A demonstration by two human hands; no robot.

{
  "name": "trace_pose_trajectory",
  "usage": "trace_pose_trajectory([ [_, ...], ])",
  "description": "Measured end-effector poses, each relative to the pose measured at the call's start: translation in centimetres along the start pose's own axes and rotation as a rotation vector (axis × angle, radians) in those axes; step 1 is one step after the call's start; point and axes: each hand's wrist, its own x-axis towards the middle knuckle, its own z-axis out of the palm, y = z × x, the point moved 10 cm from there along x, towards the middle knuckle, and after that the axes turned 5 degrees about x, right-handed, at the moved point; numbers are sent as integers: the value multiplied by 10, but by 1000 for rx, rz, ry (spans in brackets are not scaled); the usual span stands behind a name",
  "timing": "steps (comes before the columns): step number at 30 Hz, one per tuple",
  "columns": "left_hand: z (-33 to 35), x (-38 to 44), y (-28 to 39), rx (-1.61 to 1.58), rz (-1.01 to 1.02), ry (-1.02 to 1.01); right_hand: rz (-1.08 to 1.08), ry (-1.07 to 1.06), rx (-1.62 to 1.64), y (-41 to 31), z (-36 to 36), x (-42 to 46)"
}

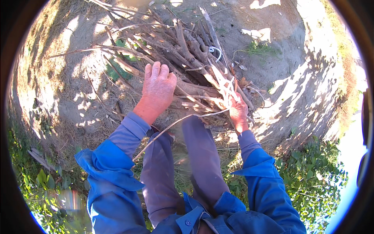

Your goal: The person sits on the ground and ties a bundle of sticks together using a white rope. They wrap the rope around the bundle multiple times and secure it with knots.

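A heap of dry branches (181,55) lies on the ground in front of my legs. My left hand (159,87) rests on the left side of the heap, over a branch, with its fingertips partly hidden. At the heap's right end, my right hand (238,109) is closed on a bunched white cord (226,86). From that hand a length of the cord runs left across my knee towards my left sleeve. A loop of white cord (216,52) also shows among the sticks farther back.
Thin twigs (73,52) stick out to the left of the heap. Green leaves (117,70) show beneath the branches. Leafy plants (312,172) grow at the lower right and lower left. A flat piece of wood (41,159) lies at the left.
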Motion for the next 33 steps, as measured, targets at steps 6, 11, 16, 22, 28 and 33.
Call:
trace_pose_trajectory([
  [6, 19, 12, -24, 143, 82, -109, 22, -39, -156, 9, -2, 6],
  [11, 39, 22, -19, 16, 250, -184, -6, -7, -333, 12, -8, 7],
  [16, 25, 36, -2, 10, 380, -84, 66, 0, -351, 7, -8, 6],
  [22, 16, 34, 7, -10, 480, -53, 74, 11, -357, 1, -8, 4],
  [28, 6, 30, 10, -92, 527, -172, 24, 11, -374, 1, -6, 1],
  [33, 18, 25, 6, -292, 494, -290, -96, -25, -533, -30, -1, -4],
])
